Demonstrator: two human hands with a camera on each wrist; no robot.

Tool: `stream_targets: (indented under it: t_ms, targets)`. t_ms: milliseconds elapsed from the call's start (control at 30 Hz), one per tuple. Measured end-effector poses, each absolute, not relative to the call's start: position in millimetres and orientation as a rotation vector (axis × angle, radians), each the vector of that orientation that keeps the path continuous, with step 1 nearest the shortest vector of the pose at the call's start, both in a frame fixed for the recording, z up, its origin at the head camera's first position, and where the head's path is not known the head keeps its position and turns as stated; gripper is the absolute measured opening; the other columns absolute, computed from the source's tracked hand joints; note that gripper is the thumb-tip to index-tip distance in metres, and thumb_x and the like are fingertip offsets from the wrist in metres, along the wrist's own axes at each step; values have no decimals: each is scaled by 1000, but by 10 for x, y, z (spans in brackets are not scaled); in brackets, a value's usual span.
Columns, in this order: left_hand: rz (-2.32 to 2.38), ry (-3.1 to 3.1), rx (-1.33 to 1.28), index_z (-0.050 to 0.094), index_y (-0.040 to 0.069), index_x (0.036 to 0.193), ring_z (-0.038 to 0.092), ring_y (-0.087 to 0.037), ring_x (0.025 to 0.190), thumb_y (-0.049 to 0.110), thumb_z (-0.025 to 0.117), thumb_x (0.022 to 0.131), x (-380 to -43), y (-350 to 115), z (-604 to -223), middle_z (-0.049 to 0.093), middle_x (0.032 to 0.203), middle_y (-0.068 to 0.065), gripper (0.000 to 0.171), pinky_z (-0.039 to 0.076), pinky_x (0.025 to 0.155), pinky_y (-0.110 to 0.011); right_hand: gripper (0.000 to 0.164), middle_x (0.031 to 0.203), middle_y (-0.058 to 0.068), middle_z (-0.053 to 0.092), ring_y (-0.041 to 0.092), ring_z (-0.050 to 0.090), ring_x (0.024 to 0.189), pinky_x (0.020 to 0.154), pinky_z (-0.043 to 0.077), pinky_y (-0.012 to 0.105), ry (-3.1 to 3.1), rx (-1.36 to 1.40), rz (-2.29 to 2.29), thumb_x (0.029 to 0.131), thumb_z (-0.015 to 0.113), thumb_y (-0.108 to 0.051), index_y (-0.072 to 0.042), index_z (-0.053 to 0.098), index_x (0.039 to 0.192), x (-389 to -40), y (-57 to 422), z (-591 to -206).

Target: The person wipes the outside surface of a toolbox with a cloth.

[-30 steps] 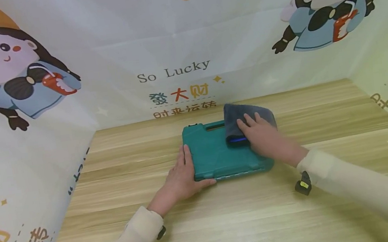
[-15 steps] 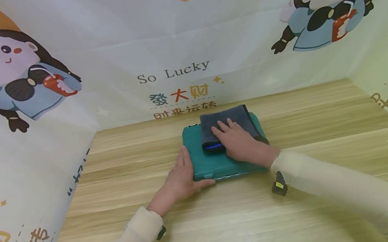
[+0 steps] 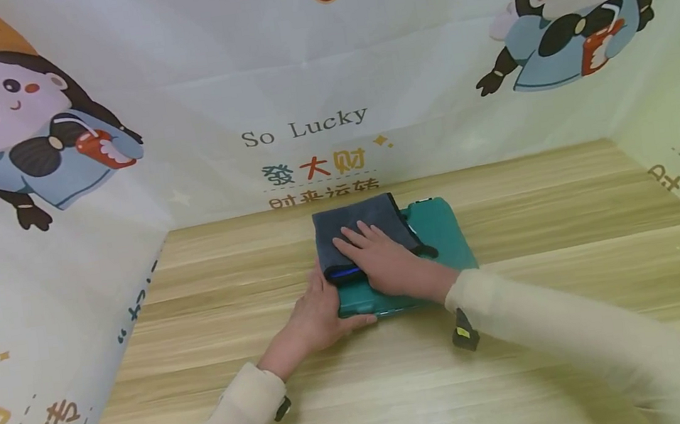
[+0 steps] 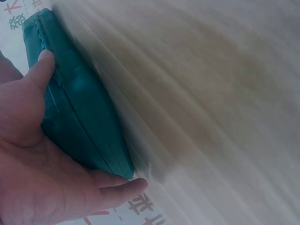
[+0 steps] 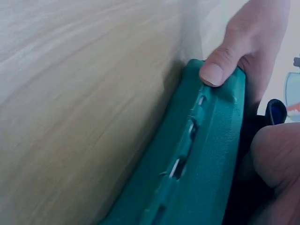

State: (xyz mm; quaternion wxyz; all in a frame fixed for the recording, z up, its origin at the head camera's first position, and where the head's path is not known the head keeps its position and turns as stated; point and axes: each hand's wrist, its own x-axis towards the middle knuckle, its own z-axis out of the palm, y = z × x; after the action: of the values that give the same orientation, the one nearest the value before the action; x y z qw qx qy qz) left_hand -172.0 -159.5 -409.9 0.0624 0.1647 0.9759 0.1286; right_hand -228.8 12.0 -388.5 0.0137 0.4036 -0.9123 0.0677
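Observation:
A flat teal plastic case (image 3: pixel 442 231) lies on the table, its hinged edge towards me. My left hand (image 3: pixel 317 311) braces its near left corner. In the left wrist view the left thumb lies on the case's (image 4: pixel 77 103) hinge side and fairly straight fingers run along its end. My right hand (image 3: pixel 385 260) rests flat, fingers spread, on a folded dark grey cloth (image 3: pixel 335 223) with black edging and a blue inner side. The cloth covers the left part of the case's top and reaches the left fingertips. Metal hinge pins show on the case (image 5: pixel 206 154) in the right wrist view.
The wood-grain table (image 3: pixel 244 267) surrounds the case. White printed curtains with cartoon figures stand at the back (image 3: pixel 297 81), left and right. Each wrist carries a small black camera mount (image 3: pixel 464 332).
My right hand has slid the cloth leftwards across the case, from its right end to its left. The case's right part is now uncovered. My left hand and the case have stayed put.

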Motion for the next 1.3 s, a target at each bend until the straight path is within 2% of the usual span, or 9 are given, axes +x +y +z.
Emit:
stream_targets:
  t_ms: [133,267,367,533,733,833,1067,1167,1300]
  targets:
    - [334,2967,547,18,-21,134,47,-42,111,69,54,77,-1708,-1601,-4106,5,144,-34,112,47,82,-45,64,149,15,21,37,14,134,106,15,44,-2801,1316,198,89,48,2,-8,23,146,-2235,139,-3911]
    - [391,2960,559,11,-10,142,46,-42,112,67,55,77,-1697,-1611,-4114,8,144,-32,110,45,83,-49,63,149,14,22,36,14,134,106,14,44,-2758,1377,236,90,50,-1,-8,22,146,-2165,180,-3942]
    - [528,2945,521,-1,1,145,43,-42,115,64,60,76,-1693,-1616,-4121,11,144,-29,112,43,86,-51,64,149,14,23,36,14,134,106,14,44,-2726,1418,281,90,51,-3,-7,22,146,-2115,213,-3962]
    - [659,2927,443,-2,-1,143,43,-43,115,62,66,72,-1678,-1621,-4125,20,140,-29,117,39,89,-55,64,149,13,24,35,14,134,106,14,43,-2683,1479,330,91,53,-7,-7,22,146,-2048,248,-3977]
    - [652,2940,529,1,4,146,40,-43,118,61,68,71,-1686,-1632,-4116,13,144,-30,116,40,84,-59,63,148,11,25,34,15,134,107,13,43,-2646,1541,369,89,46,2,-7,21,146,-1968,309,-3988]
    - [603,2944,555,3,4,147,37,-43,120,59,68,73,-1698,-1638,-4113,10,145,-30,113,41,82,-59,67,149,10,25,32,14,135,107,12,41,-2626,1579,376,86,43,8,-8,21,147,-1939,358,-4002]
    - [423,2964,566,13,-7,142,35,-42,121,38,71,78,-1713,-1649,-4108,13,142,-33,98,43,83,-55,80,148,7,28,30,16,135,107,13,40,-2489,1754,448,72,42,18,-9,27,145,-1964,581,-4020]
    - [428,2949,541,9,-6,144,31,-41,125,43,71,78,-1713,-1640,-4106,7,146,-29,103,42,85,-55,88,146,3,32,28,18,135,107,15,40,-2431,1847,579,62,40,21,-12,33,143,-2033,713,-4021]
    - [436,2922,474,2,-5,144,20,-38,131,55,67,77,-1708,-1618,-4091,-1,150,-24,111,38,89,-56,90,142,1,38,26,22,134,106,18,43,-2414,1929,752,57,38,22,-17,44,138,-2152,864,-3995]
